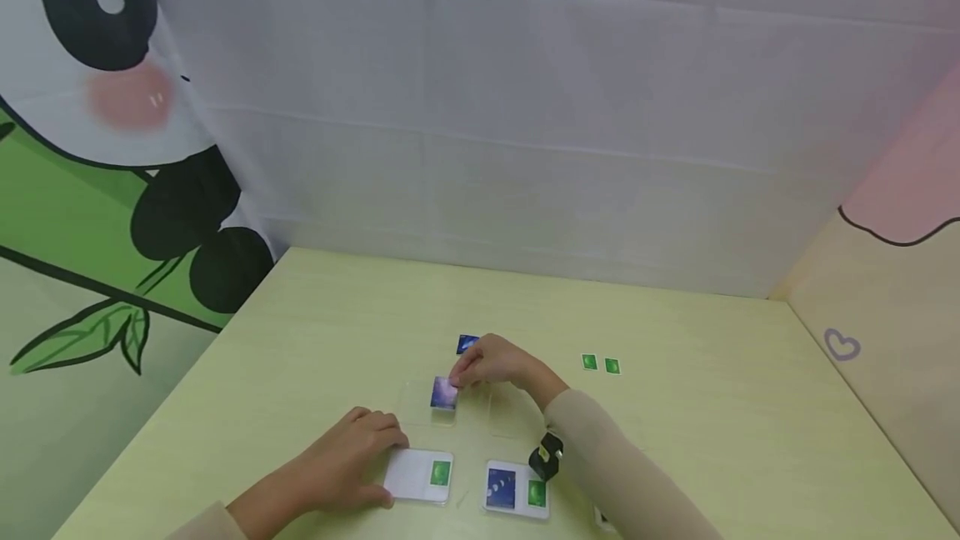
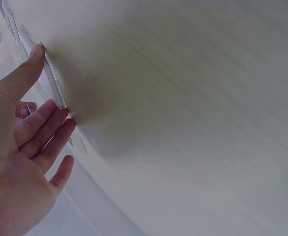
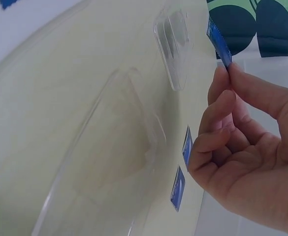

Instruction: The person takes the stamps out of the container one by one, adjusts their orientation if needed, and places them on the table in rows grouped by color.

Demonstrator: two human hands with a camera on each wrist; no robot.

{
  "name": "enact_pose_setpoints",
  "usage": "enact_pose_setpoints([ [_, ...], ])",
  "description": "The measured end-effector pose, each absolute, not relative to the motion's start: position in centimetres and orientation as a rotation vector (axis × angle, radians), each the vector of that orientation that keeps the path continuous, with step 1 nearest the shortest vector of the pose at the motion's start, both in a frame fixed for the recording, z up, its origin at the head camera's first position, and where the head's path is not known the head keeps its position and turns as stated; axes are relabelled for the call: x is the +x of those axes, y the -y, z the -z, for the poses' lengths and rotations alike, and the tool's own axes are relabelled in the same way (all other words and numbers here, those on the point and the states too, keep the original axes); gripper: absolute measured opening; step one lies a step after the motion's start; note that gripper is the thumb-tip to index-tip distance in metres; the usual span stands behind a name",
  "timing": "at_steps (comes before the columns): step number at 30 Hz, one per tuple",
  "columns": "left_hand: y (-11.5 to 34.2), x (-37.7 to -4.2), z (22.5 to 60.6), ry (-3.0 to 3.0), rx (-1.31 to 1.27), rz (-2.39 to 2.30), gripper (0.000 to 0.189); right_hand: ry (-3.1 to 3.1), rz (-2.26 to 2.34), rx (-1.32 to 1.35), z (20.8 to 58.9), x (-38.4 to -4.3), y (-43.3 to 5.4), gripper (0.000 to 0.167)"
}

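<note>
My right hand (image 1: 495, 362) pinches a small purple-blue picture card (image 1: 443, 392) by its edge between thumb and index finger. The card is raised above a clear plastic cover (image 1: 413, 403); the right wrist view shows it as a thin blue slip (image 3: 218, 42). At the near left my left hand (image 1: 347, 461) holds the end of a flat white case (image 1: 408, 475), thumb at one corner and fingers at the other. A green card (image 1: 440, 473) lies at the right end of that case. The case shows edge-on in the left wrist view.
Right of the left case lies another white case (image 1: 517, 512) with a blue moon-phase card (image 1: 501, 489) and a green card (image 1: 537, 492). Another clear cover (image 1: 512, 415) lies under the right forearm. A blue card (image 1: 467, 344) and two green cards (image 1: 589, 362) lie farther back. Walls border the table (image 1: 675, 373).
</note>
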State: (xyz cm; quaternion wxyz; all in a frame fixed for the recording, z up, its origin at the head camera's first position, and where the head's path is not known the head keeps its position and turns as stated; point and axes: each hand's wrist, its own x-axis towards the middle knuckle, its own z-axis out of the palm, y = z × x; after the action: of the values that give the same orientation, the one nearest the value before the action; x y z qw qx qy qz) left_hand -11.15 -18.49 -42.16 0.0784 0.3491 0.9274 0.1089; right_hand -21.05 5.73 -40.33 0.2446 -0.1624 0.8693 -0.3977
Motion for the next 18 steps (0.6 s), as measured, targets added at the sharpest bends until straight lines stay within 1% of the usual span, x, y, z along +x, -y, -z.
enact_pose_setpoints([
  [8,18.36,-11.27,42.21,-2.77,1.021,-0.321,0.056,-2.374,1.095,-0.426,40.37,-21.51,-5.61,0.012],
  [18,18.63,-11.27,42.26,-2.779,1.081,-0.321,0.056,-2.39,1.109,-0.433,40.39,-21.88,-5.66,0.013],
])
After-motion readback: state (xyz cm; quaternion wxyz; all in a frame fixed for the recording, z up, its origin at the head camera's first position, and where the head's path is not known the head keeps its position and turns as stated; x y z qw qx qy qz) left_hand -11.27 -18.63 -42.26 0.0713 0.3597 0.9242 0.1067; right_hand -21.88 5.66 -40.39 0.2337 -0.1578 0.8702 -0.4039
